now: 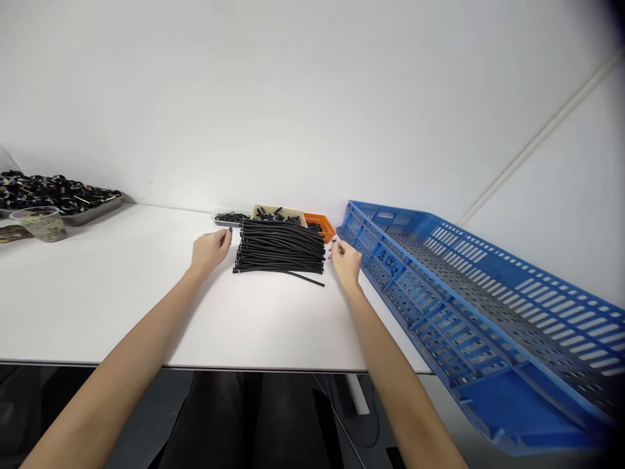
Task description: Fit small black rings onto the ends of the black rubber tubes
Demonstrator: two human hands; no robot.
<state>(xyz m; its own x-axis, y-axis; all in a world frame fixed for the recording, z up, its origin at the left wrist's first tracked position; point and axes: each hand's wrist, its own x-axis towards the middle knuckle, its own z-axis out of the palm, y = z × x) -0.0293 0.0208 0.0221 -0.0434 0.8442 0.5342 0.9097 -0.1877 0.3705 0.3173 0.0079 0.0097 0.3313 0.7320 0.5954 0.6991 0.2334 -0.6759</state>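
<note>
I see plain black tubes (280, 246) on a white table (122, 293), a cream tray (297, 213) and an orange basket (328, 226) at the far side, and, right, a blue crate (517, 391) patterned with slots and dark lettering (389, 261).

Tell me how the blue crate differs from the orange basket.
The blue crate looks far larger than the orange basket. The crate stands right of the black tubes, reaching past the front edge of the table; the basket sits behind them. The crate bears handwriting; none shows on the basket. Both have openings in their sides.
</note>
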